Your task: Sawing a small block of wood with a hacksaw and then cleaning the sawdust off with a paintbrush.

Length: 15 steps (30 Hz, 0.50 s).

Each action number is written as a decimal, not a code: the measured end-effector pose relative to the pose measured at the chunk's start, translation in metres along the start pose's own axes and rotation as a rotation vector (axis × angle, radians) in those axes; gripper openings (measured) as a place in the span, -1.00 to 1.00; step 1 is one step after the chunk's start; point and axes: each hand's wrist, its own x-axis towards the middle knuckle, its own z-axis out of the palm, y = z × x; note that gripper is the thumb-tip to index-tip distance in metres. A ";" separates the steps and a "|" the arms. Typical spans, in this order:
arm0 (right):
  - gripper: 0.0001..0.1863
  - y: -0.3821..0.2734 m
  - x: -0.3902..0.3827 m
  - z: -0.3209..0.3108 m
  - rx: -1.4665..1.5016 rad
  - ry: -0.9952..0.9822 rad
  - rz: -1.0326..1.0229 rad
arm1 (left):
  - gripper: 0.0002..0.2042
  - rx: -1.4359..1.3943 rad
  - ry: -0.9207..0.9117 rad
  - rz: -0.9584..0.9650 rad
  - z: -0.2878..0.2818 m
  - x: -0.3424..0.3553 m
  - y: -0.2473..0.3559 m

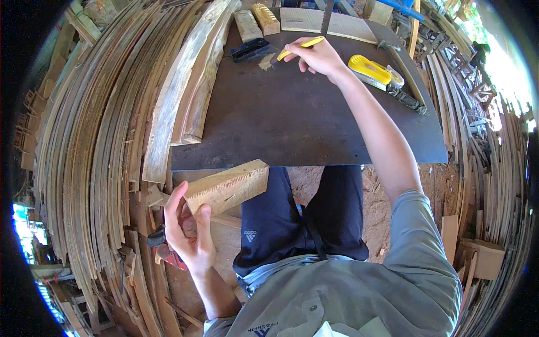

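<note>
One wood block (227, 187) in left hand (188, 230); one brush (292, 49) in right hand (320, 56).

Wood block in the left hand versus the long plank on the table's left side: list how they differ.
The wood block is short and chunky; the long plank is thin, curved and far longer. The block is held off the table by the left hand; the plank rests on the dark table, untouched. Both are pale, rough-sawn wood.

no packages, no labels, no signs, no screens in view
</note>
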 end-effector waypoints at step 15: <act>-0.79 -0.010 -0.017 0.014 -0.151 -0.245 -0.234 | -0.54 -0.151 0.132 -0.085 0.001 0.005 -0.024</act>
